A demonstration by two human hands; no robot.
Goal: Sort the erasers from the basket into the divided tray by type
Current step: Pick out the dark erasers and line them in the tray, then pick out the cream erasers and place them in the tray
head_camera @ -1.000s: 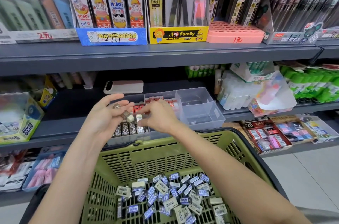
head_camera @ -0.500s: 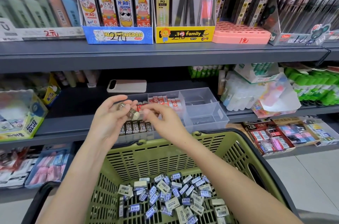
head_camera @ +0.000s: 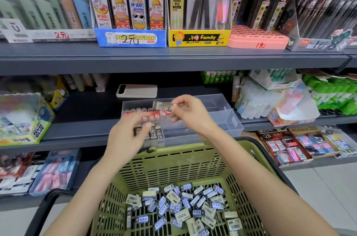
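**Right hand pinches eraser over tray, shop shelving all round**

We see a stationery aisle. The dark grey metal shelf (head_camera: 87, 119) at mid height carries the clear plastic divided tray (head_camera: 232, 119). Its back-left compartment holds a row of red-wrapped erasers (head_camera: 156, 113), and the front-left one holds upright black 2B erasers (head_camera: 157, 135).

The right hand (head_camera: 193, 115) is above the tray. Its thumb and fingertips pinch a small grey-wrapped eraser (head_camera: 162, 105) over the back compartments, clear of the rows below. The left hand (head_camera: 125, 137) is motion-blurred at the tray's front-left corner, with its fingers over the 2B row. We cannot tell whether it grips anything.

Below the forearms is the olive-green slotted plastic basket (head_camera: 173, 162) with a black handle. Its far rim sits just in front of the tray. A heap of loose erasers (head_camera: 183, 206) in blue-and-white and beige wrappers lies on its floor.

On the same shelf, behind the tray, a pale flat phone-like slab (head_camera: 137, 90) lies flat. A yellow-green glue carton (head_camera: 29, 125) stands to the left and green glue sticks (head_camera: 332, 92) to the right.

On the shelf above are a blue cartoon display box (head_camera: 131, 38), a yellow display box (head_camera: 199, 38) and a pink holder (head_camera: 257, 40).

On the lower shelf to the right is a red 2B eraser box (head_camera: 280, 145). Pale floor tiles (head_camera: 328, 187) show at the lower right.
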